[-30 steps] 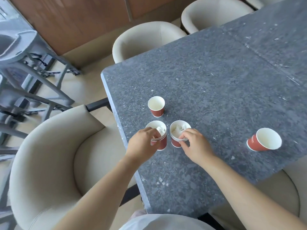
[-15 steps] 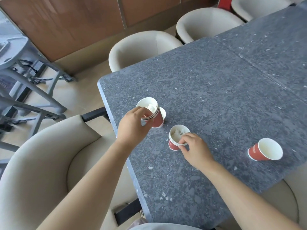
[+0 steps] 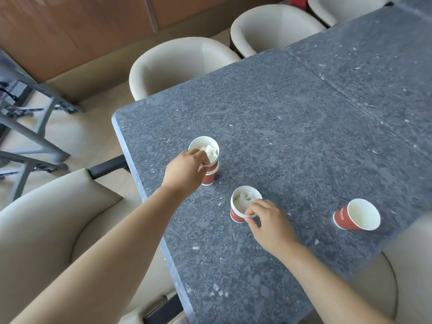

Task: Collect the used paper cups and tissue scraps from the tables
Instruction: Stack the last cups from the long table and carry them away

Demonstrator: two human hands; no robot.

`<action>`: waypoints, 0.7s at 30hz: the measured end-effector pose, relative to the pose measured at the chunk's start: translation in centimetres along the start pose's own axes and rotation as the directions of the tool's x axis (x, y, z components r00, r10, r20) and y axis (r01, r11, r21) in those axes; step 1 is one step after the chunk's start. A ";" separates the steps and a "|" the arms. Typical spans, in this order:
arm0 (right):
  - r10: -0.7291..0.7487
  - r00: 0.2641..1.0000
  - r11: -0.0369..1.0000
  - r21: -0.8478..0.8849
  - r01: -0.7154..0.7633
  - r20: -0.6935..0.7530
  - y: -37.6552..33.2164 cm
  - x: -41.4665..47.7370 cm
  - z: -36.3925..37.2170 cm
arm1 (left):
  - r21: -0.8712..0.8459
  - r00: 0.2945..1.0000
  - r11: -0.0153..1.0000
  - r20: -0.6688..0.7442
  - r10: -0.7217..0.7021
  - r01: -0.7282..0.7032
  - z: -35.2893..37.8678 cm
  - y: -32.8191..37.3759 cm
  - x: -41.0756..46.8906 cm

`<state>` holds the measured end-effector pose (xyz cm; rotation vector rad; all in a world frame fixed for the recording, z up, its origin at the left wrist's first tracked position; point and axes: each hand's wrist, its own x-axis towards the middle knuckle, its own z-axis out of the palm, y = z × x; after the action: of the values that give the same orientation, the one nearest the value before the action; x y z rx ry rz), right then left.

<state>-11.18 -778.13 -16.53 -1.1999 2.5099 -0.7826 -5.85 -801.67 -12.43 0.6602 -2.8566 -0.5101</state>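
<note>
My left hand (image 3: 185,170) grips a stack of red paper cups (image 3: 205,152) with white tissue scraps inside. The stack sits nested in another red cup (image 3: 209,178) that stands on the grey stone table (image 3: 292,127). My right hand (image 3: 266,220) pinches the rim of a second stack of red cups (image 3: 243,204), also holding tissue, upright on the table. A single red cup (image 3: 356,215) lies tipped toward me at the right, its white inside empty.
Cream tub chairs surround the table: one at my near left (image 3: 51,230), one at the far side (image 3: 177,64), another further right (image 3: 275,26), one at the near right edge (image 3: 402,265). Grey metal frames (image 3: 25,127) stand on the floor at left.
My left hand lifted its cup stack, carried it away from me and set it into the single cup that stood behind. My right hand stayed on its stack.
</note>
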 end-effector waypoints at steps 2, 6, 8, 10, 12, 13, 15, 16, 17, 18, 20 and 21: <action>0.006 1.000 1.000 -0.001 -0.006 0.011 0.3 -0.4 0.4 | 0.009 0.998 1.000 0.060 -0.006 0.006 0.5 -0.1 0.3; -0.017 0.999 1.000 -0.024 0.018 0.027 0.6 -0.8 0.9 | 0.063 0.980 0.998 0.195 -0.035 0.023 1.6 -0.2 0.4; -0.032 0.999 0.998 -0.056 0.034 0.035 0.6 -1.0 1.0 | 0.070 0.963 0.997 0.263 -0.052 0.035 2.3 -0.2 0.1; -0.035 0.999 0.997 -0.068 0.037 0.030 0.7 -1.0 1.0 | 0.094 0.946 0.995 0.320 -0.052 0.023 3.0 0.0 -0.2; -0.019 0.999 0.998 -0.055 0.021 0.039 0.9 -1.0 1.1 | 0.150 0.933 0.989 0.359 -0.041 -0.015 3.8 0.4 -0.5; -0.012 0.999 0.999 -0.053 0.014 0.041 1.1 -1.0 1.2 | 0.177 0.931 0.984 0.364 -0.040 -0.026 4.0 0.5 -0.5; 0.012 0.999 0.998 -0.055 -0.010 0.037 1.4 -1.1 1.2 | 0.205 0.931 0.978 0.364 -0.034 -0.044 4.4 0.9 -0.8; 0.031 0.999 0.998 -0.054 -0.029 0.033 1.6 -1.3 1.1 | 0.203 0.930 0.978 0.367 -0.024 -0.055 4.5 1.1 -1.0; 0.050 0.998 0.997 -0.052 -0.048 0.024 1.7 -1.5 0.9 | 0.189 0.928 0.980 0.373 -0.009 -0.066 4.6 1.4 -1.3; 0.065 0.998 0.997 -0.051 -0.064 0.015 1.9 -1.7 0.8 | 0.168 0.925 0.983 0.380 0.006 -0.076 4.7 1.8 -1.8; 0.094 0.996 0.994 -0.053 -0.093 0.005 2.2 -2.4 0.3 | 0.120 0.922 0.989 0.386 0.038 -0.091 4.9 2.8 -3.0; 0.109 0.994 0.992 -0.059 -0.108 0.000 2.4 -2.8 0.1 | 0.093 0.920 0.991 0.388 0.055 -0.099 5.1 3.4 -3.6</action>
<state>-10.92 -774.78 -18.00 -1.0709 2.5878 -0.6837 -5.16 -795.66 -16.25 0.5077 -3.2865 -0.5218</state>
